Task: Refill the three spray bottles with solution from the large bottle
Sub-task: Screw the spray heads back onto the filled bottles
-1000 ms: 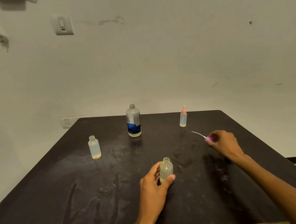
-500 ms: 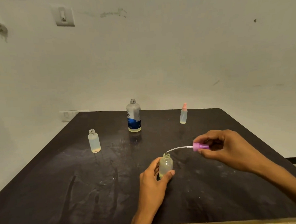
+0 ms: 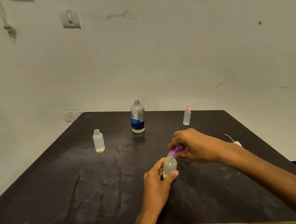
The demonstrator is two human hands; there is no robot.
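One bottle [image 3: 186,115] capped; my left grip [image 3: 157,183] steadies the near bottle [image 3: 169,167], my right grip [image 3: 195,146] seats its purple sprayer [image 3: 175,149]; the mid-left bottle [image 3: 98,141] stays open.

Uncapped large bottle [image 3: 137,116] upright, 3 small spray bottles [image 3: 169,166] around

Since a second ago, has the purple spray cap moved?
Yes. The purple spray cap, pinched in the right hand, has come in from the right side of the table to the mouth of the small bottle that the left hand steadies.
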